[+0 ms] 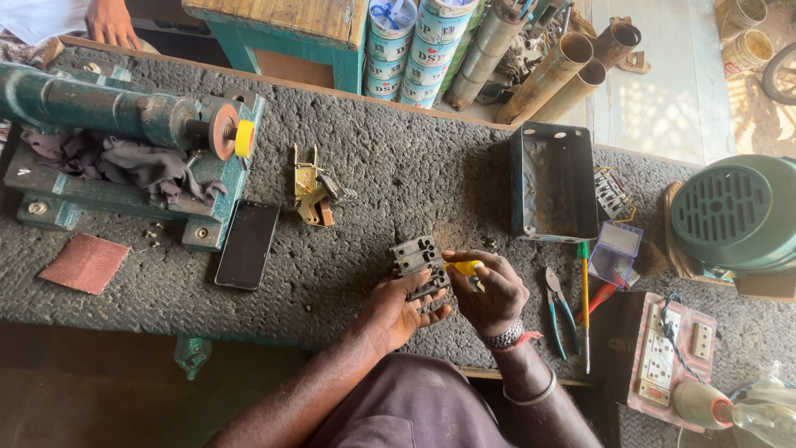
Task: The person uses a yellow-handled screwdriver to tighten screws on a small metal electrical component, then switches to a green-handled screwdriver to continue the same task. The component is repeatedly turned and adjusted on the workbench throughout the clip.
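Your left hand cups a dark grey switch block from below, fingers curled up around its lower edge. Your right hand is closed around a yellow-handled screwdriver, its tip hidden against the block. The two hands meet over the block, just above the near edge of the rough grey mat.

Just right of your right hand lie blue-handled pliers and a thin green-topped screwdriver. Beyond them sits a pink board with white switches.

To the left lies a black phone, face up, and further left a red sheet of sandpaper.

Farther back are a brass clip part, an open blue metal box and a small clear plastic box. A green grinder stands far left, a green motor housing far right. Another person's hand rests at the far edge.
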